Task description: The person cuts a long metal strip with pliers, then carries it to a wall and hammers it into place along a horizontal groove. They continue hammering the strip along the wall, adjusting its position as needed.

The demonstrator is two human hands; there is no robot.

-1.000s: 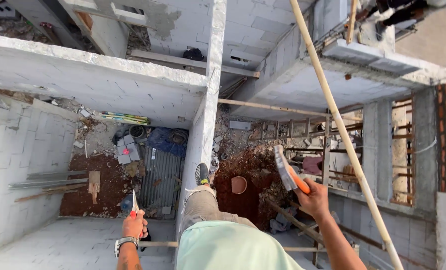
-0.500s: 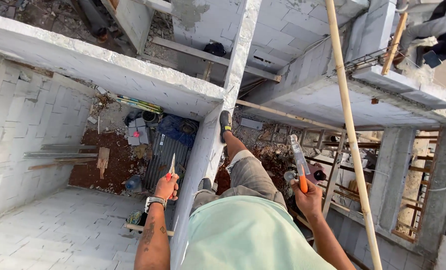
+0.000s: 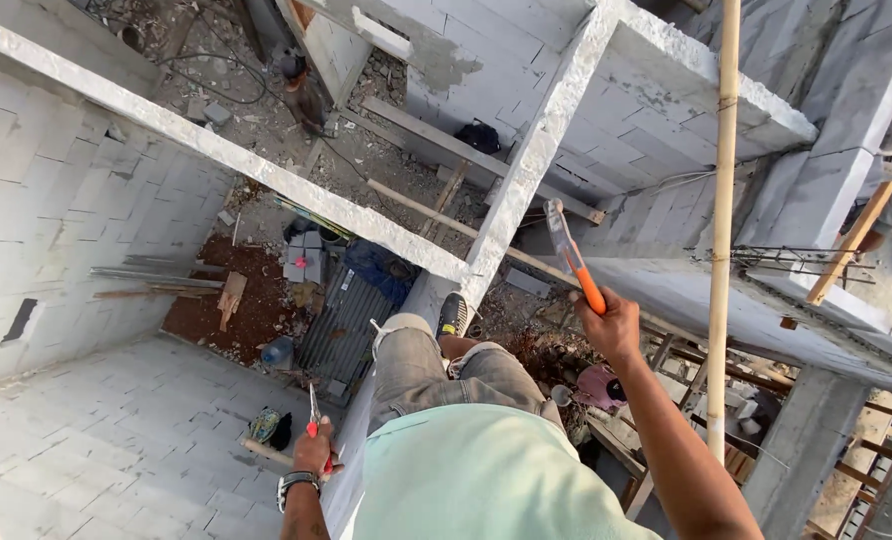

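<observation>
Both hands are holding tools high up on a building site. The right hand (image 3: 614,328) is gripping the orange handle of a hammer (image 3: 570,256), with its metal head lifted up over the far part of the concrete beam (image 3: 541,150). The left hand (image 3: 314,455) is closed around a small tool with red handles (image 3: 313,415), maybe pliers, low down by the left side of the beam. The person is kneeling or crouching on top of this narrow beam, with a knee and a shoe (image 3: 452,314) resting on it. It looks like the work is in the middle: the grey block walls (image 3: 36,200) are already built, but steel bars (image 3: 766,258) are sticking out bare at the right edge, and bits of wood and rubble are lying on the ground (image 3: 256,290) far below. A bamboo pole (image 3: 723,220) is standing just right of the hammer hand, not touching it.
</observation>
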